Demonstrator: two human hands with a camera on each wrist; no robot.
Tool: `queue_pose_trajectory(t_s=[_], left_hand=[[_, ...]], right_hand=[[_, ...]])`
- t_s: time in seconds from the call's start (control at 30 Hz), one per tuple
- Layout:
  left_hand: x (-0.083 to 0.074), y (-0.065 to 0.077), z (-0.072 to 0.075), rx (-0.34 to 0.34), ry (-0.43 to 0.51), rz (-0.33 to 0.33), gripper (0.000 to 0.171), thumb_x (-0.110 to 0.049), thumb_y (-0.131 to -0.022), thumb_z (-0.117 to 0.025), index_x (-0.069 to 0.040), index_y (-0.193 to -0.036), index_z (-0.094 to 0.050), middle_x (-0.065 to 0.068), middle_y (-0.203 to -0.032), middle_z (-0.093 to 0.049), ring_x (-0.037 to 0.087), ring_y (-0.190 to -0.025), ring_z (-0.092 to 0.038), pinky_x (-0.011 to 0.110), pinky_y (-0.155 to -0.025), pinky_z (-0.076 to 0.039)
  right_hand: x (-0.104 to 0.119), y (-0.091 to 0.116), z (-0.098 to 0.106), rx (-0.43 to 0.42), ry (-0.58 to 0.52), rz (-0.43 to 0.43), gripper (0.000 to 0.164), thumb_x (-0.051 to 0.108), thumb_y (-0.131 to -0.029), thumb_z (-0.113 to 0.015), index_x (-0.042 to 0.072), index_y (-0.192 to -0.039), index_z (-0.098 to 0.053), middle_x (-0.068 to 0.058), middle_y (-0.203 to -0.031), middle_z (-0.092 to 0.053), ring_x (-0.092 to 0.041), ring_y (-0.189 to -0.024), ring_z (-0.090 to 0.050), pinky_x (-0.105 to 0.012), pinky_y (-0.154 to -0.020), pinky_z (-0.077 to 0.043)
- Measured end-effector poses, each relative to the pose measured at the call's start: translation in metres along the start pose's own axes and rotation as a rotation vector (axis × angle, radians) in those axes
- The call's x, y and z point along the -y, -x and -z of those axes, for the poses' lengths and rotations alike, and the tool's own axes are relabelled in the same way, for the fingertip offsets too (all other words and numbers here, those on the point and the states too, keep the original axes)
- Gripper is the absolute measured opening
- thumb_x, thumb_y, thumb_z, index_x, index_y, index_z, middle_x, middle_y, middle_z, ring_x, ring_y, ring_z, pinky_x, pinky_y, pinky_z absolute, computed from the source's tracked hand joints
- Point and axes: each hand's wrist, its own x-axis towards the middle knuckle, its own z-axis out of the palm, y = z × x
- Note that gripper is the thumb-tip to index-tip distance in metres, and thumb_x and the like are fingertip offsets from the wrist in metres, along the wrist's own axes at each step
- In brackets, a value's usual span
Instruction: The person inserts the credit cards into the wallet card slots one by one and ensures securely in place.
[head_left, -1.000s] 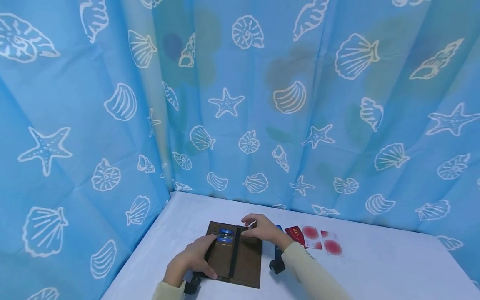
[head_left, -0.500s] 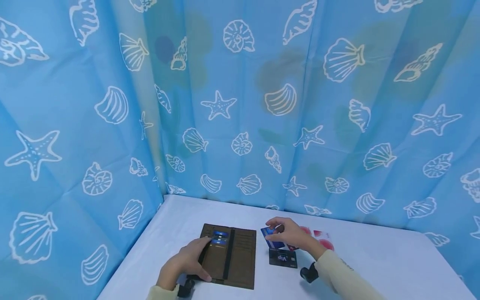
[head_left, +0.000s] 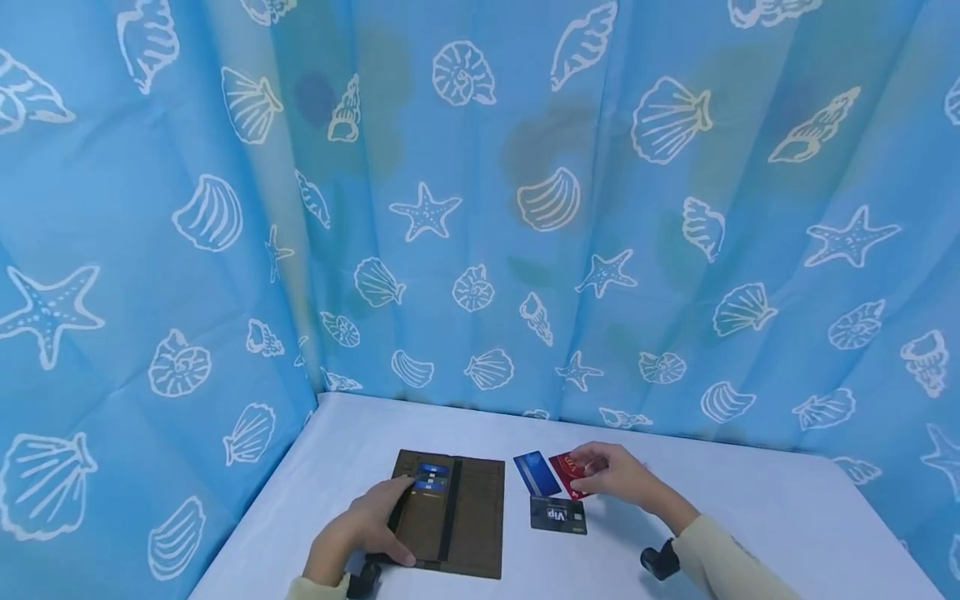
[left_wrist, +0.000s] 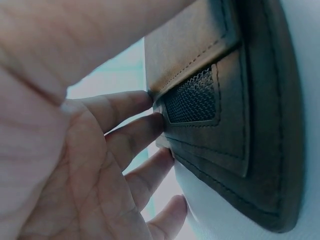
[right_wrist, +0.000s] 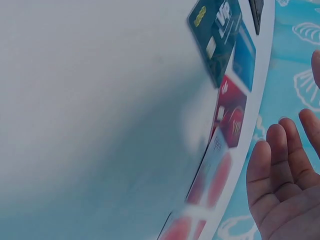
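A brown wallet (head_left: 480,527) lies unfolded on the table, with a dark strip down its middle and blue cards (head_left: 431,477) in its left slots. My left hand (head_left: 362,522) rests along its left edge, fingertips touching the leather (left_wrist: 192,50) in the left wrist view. To the right lie a blue card (head_left: 536,474), a black VIP card (head_left: 557,516) and a red VIP card (head_left: 564,472). Over the red card hovers my right hand (head_left: 618,477), its fingers loosely bent. The right wrist view shows those fingers (right_wrist: 282,160) spread and apart from the cards.
Two white cards with red circles, a nearer card (right_wrist: 180,227) and a farther card (right_wrist: 212,172), lie beyond the red one, hidden behind my right hand in the head view. A blue shell-patterned curtain (head_left: 465,208) borders the white tabletop (head_left: 675,550).
My right hand has gone from above the wallet's right half to the right, past the blue card, to the red card. My left hand keeps its place on the wallet. The head view has shifted slightly.
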Motion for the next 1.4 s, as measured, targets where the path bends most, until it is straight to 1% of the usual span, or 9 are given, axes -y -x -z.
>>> queue_pose_trajectory(t_s=[0.13, 0.2, 0.43, 0.67, 0.8, 0.93, 1.07, 1.2, 1.4], left_hand=[[0.006, 0.007, -0.008, 0.014, 0.017, -0.014, 0.115, -0.041, -0.049, -0.098, -0.006, -0.144, -0.044, 0.019, -0.146, -0.048, 0.045, -0.136, -0.041, 0.073, -0.107, -0.034], [0.005, 0.009, -0.007, 0.005, 0.015, -0.013, 0.113, -0.040, -0.049, -0.098, -0.006, -0.143, -0.044, 0.019, -0.146, -0.048, 0.045, -0.135, -0.041, 0.073, -0.106, -0.034], [-0.008, 0.015, 0.002, -0.020, -0.026, 0.065, 0.106, -0.029, -0.051, -0.099, -0.009, -0.142, -0.047, 0.018, -0.144, -0.051, 0.044, -0.134, -0.043, 0.072, -0.106, -0.035], [-0.010, 0.013, 0.001, -0.019, -0.016, 0.090, 0.107, -0.026, -0.052, -0.099, -0.008, -0.143, -0.046, 0.018, -0.145, -0.050, 0.043, -0.135, -0.042, 0.069, -0.108, -0.036], [-0.012, 0.014, 0.001, -0.022, -0.024, 0.107, 0.107, -0.026, -0.052, -0.099, -0.007, -0.143, -0.045, 0.019, -0.145, -0.049, 0.043, -0.136, -0.042, 0.068, -0.109, -0.036], [-0.011, 0.014, 0.001, -0.030, -0.021, 0.088, 0.107, -0.025, -0.051, -0.099, -0.006, -0.142, -0.046, 0.019, -0.144, -0.050, 0.044, -0.135, -0.042, 0.069, -0.108, -0.036], [-0.008, 0.013, -0.001, -0.011, -0.005, 0.079, 0.108, -0.029, -0.051, -0.099, -0.007, -0.142, -0.046, 0.020, -0.145, -0.050, 0.045, -0.135, -0.042, 0.072, -0.107, -0.034], [-0.008, 0.010, -0.001, -0.012, 0.009, 0.066, 0.109, -0.031, -0.050, -0.099, -0.006, -0.142, -0.046, 0.020, -0.145, -0.049, 0.046, -0.135, -0.042, 0.073, -0.107, -0.034], [-0.014, 0.006, 0.007, -0.015, -0.037, 0.073, 0.112, -0.033, -0.049, -0.099, -0.007, -0.144, -0.045, 0.019, -0.146, -0.048, 0.044, -0.136, -0.041, 0.070, -0.108, -0.035]], right_hand=[[-0.010, 0.012, -0.001, -0.003, 0.007, -0.042, 0.048, 0.019, -0.077, -0.084, 0.007, -0.121, -0.067, -0.005, -0.106, -0.069, -0.018, -0.092, -0.060, -0.037, -0.080, -0.057], [-0.012, 0.014, 0.000, -0.017, 0.003, -0.030, 0.047, 0.018, -0.077, -0.084, 0.007, -0.120, -0.067, -0.005, -0.106, -0.069, -0.018, -0.092, -0.060, -0.039, -0.081, -0.057], [-0.015, 0.013, 0.003, -0.007, -0.029, -0.016, 0.052, 0.019, -0.077, -0.084, 0.007, -0.124, -0.066, -0.005, -0.111, -0.070, -0.020, -0.093, -0.060, -0.036, -0.081, -0.057], [-0.013, 0.015, 0.002, -0.014, -0.022, -0.019, 0.056, 0.019, -0.077, -0.085, 0.006, -0.128, -0.065, -0.005, -0.111, -0.070, -0.018, -0.091, -0.059, -0.034, -0.080, -0.057], [-0.018, 0.014, -0.004, -0.016, -0.022, -0.021, 0.051, 0.018, -0.076, -0.085, 0.007, -0.122, -0.068, -0.008, -0.123, -0.067, -0.017, -0.090, -0.059, -0.031, -0.079, -0.057], [-0.022, 0.013, -0.010, -0.029, -0.024, -0.032, 0.044, 0.016, -0.074, -0.087, 0.010, -0.115, -0.072, -0.007, -0.136, -0.060, -0.016, -0.089, -0.059, -0.031, -0.080, -0.057], [-0.024, 0.015, -0.012, -0.024, -0.009, -0.040, 0.044, 0.016, -0.071, -0.088, 0.011, -0.112, -0.073, -0.007, -0.134, -0.061, -0.015, -0.091, -0.059, -0.034, -0.084, -0.058], [-0.021, 0.016, -0.010, -0.013, 0.012, -0.001, 0.044, 0.017, -0.071, -0.088, 0.011, -0.112, -0.072, -0.008, -0.126, -0.063, -0.016, -0.093, -0.059, -0.035, -0.085, -0.057], [-0.016, 0.015, -0.007, -0.029, 0.005, 0.001, 0.042, 0.020, -0.073, -0.088, 0.014, -0.111, -0.072, -0.005, -0.122, -0.064, -0.016, -0.090, -0.060, -0.036, -0.082, -0.057]])
